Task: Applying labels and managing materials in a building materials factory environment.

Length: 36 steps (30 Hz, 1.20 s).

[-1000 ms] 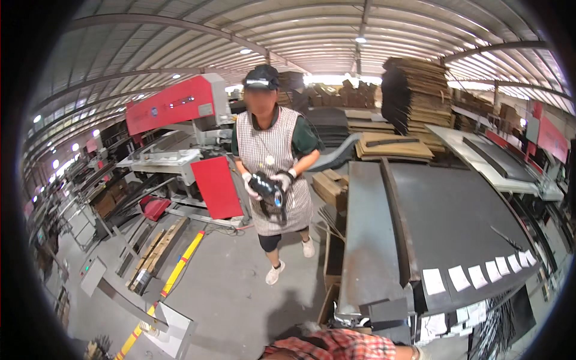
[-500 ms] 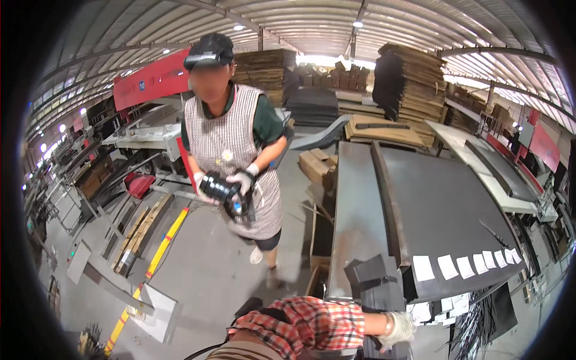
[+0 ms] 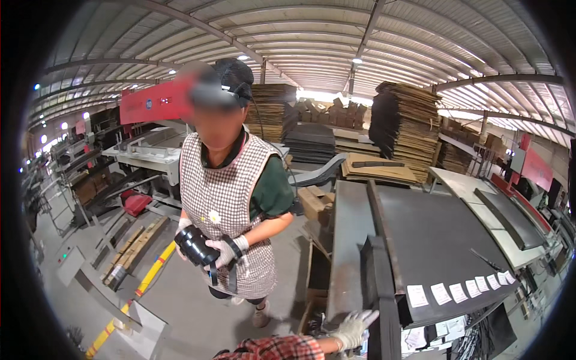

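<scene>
My left hand (image 3: 353, 331), in a whitish glove below a red plaid sleeve, comes in at the lower edge. Its fingers are stretched out, and they reach the side of a stack of black flat strips (image 3: 379, 282) on the near end of the metal bench. I cannot make out anything held in it. My right hand is not in view. Facing me on the left stands a person (image 3: 231, 180) in a checked apron, dark green sleeves and white gloves. Between both hands this person holds a black cylindrical roll (image 3: 195, 245) with a strap-like piece hanging down.
Right of the strips, a dark sheet-topped table (image 3: 438, 228) carries a row of white paper slips (image 3: 443, 293). Cardboard boxes (image 3: 315, 204) stand behind the bench. Tall brown stacks (image 3: 414, 126) rise farther back. A yellow floor bar (image 3: 157, 270) and wooden beams (image 3: 135, 252) lie at left.
The person in the apron has come nearer and looms larger. My left hand has moved leftward, and the black strips now stand more upright beside it. The view has tilted upward.
</scene>
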Each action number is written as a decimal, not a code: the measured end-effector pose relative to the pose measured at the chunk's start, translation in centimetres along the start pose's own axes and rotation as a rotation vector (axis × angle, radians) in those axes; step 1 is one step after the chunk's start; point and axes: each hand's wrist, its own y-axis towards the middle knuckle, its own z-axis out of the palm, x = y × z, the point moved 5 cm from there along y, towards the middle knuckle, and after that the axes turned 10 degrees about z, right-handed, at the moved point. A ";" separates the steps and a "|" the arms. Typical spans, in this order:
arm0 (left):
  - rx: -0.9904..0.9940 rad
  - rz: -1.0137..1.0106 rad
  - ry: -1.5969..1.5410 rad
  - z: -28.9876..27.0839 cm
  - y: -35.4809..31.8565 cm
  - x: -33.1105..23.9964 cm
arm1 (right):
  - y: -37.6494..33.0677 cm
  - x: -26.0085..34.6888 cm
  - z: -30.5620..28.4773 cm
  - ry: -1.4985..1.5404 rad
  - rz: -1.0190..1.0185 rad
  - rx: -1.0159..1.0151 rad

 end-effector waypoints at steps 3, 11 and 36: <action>-0.172 0.069 -0.193 0.6 -4.5 -1.8 | 12.3 5.2 1.4 -0.013 0.067 0.099; 0.095 0.019 -0.274 8.6 -17.8 7.3 | 19.3 11.0 0.1 0.597 -0.390 -0.447; 0.197 -0.163 -0.827 10.8 -15.9 1.4 | 17.2 -18.9 7.7 0.178 0.253 0.179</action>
